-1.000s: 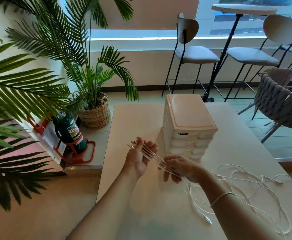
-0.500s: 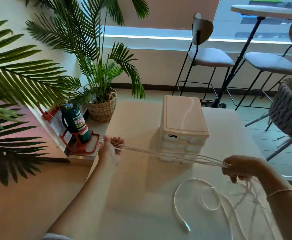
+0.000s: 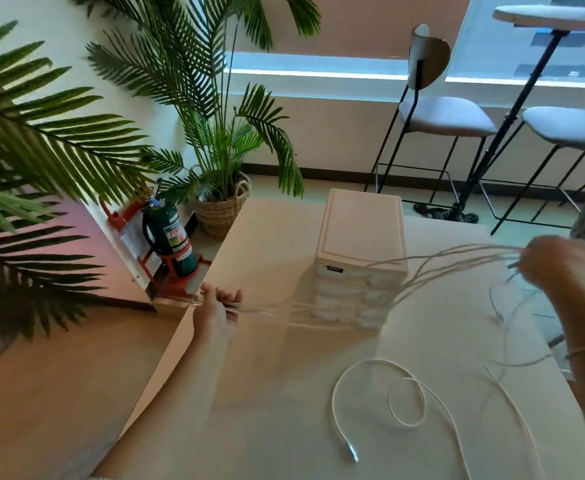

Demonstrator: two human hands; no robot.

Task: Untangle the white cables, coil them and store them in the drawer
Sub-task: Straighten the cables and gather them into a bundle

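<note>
Several white cables (image 3: 433, 268) stretch in a bundle between my two hands, passing in front of the white drawer unit (image 3: 362, 233). My left hand (image 3: 216, 308) grips one end of the bundle at the table's left edge. My right hand (image 3: 561, 261) grips the strands far to the right, raised above the table. Loose cable (image 3: 405, 396) loops on the table (image 3: 249, 393) below, one plug end lying near the front. All drawers of the unit look closed.
A green fire extinguisher (image 3: 171, 237) on a red stand sits on the floor left of the table. A potted palm in a basket (image 3: 220, 209) stands behind it. Bar stools (image 3: 440, 116) and a high table stand at the back right.
My hands have pulled far apart, the right hand sweeping right and up, the left moving to the table's left edge. The cable bundle is drawn out long, and the pile on the table has thinned.
</note>
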